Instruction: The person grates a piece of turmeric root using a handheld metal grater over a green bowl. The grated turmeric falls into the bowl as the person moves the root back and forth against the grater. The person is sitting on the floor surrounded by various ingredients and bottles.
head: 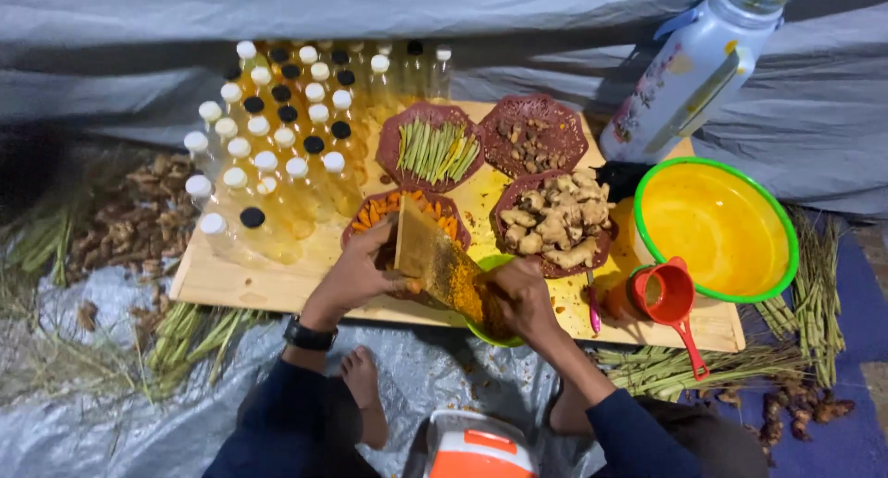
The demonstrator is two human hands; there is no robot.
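Note:
My left hand point(356, 273) holds the upper end of a flat metal grater point(435, 256) that is stained orange-yellow and tilts down to the right. My right hand point(521, 298) presses a small orange piece, mostly hidden by the fingers, against the grater's lower end. Under that end sits a green bowl point(490, 262), mostly hidden. A dark red plate of orange turmeric pieces point(435, 208) lies just behind the grater. All of this rests on a low wooden board point(231, 279).
Many small bottles of yellow liquid point(277, 145) crowd the board's left. Red plates hold green stalks point(435, 150), brown bits point(535, 140) and ginger point(555, 221). A yellow basin point(717, 226), a red funnel point(668, 298) and a large jug point(694, 67) stand on the right. Lemongrass point(675, 365) lies around.

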